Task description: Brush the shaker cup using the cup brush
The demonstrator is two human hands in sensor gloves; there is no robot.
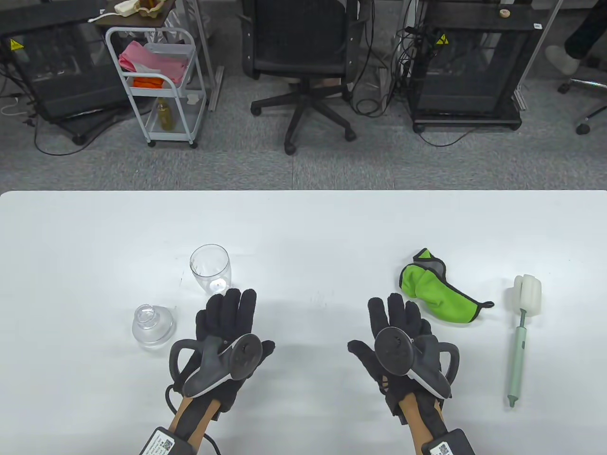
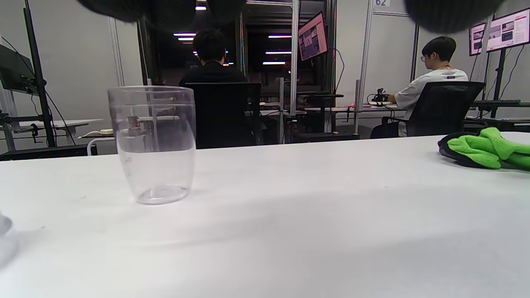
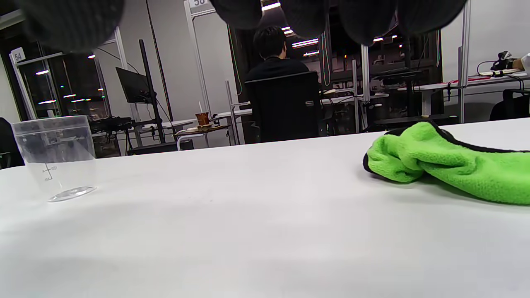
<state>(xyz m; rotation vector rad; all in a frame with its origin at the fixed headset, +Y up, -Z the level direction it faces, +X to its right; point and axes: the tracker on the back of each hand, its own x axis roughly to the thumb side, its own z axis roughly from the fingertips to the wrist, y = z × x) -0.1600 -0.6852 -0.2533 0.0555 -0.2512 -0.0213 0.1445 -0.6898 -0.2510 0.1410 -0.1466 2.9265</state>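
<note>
The clear shaker cup (image 1: 210, 268) stands upright on the white table (image 1: 303, 222), just beyond my left hand; it also shows in the left wrist view (image 2: 153, 142) and the right wrist view (image 3: 56, 157). Its clear lid (image 1: 151, 325) lies to the left of my left hand. The cup brush (image 1: 520, 332), white sponge head and pale green handle, lies at the right. My left hand (image 1: 226, 317) and right hand (image 1: 396, 320) lie flat, fingers spread, holding nothing. The brush lies well right of my right hand.
A green cloth with black trim (image 1: 438, 294) lies between my right hand and the brush; it also shows in the right wrist view (image 3: 447, 165) and the left wrist view (image 2: 484, 153). An office chair (image 1: 303, 61) and a white cart (image 1: 159, 85) stand beyond the far edge.
</note>
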